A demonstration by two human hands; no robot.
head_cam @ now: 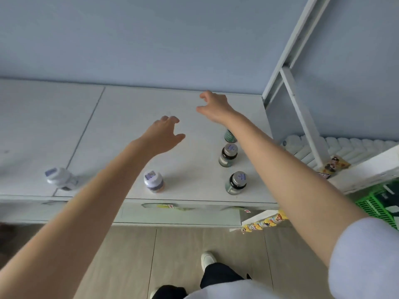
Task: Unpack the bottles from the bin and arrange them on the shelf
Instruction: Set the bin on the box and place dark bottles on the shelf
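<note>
You have bare white shelf (pixel 129 104) across the middle and back. To your right, three dark glass bottles with silver lids (pixel 228 155) stand in a front-to-back line. Two white plastic bottles (pixel 153 182) stand near the front edge, and a white metal bed frame (pixel 298 104) blocks the far right.

Rearmost dark bottle (pixel 228 136): mostly hidden behind the right forearm (pixel 269 154), cap out of sight. Green bin (pixel 371 207): cut off by the right edge, contents indistinct. Leftmost white bottle (pixel 59 180): blurred. Cap labels on all bottles: too small to read
</note>
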